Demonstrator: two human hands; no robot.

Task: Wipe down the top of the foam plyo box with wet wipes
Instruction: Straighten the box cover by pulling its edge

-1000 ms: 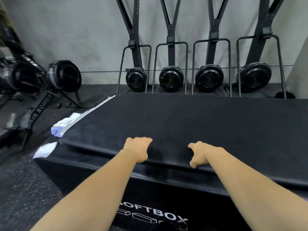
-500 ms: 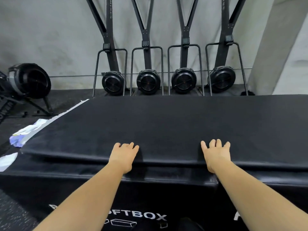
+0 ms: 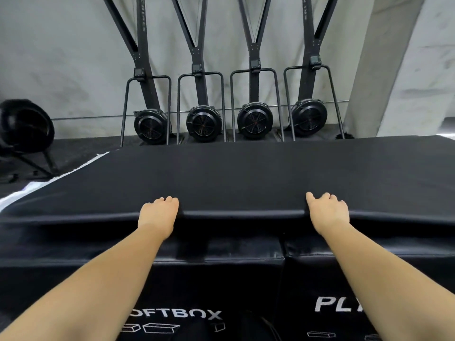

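Four black fan machines [image 3: 203, 124] against the wall [image 3: 61, 57] — another [image 3: 24, 125] at left.

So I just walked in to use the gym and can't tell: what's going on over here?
A person is at the black foam plyo box, gripping the near edge of its black top pad with the left hand and the right hand. The edge dents under both hands. Neither holds a wipe; something white lies at the box's left end, too blurred to identify.
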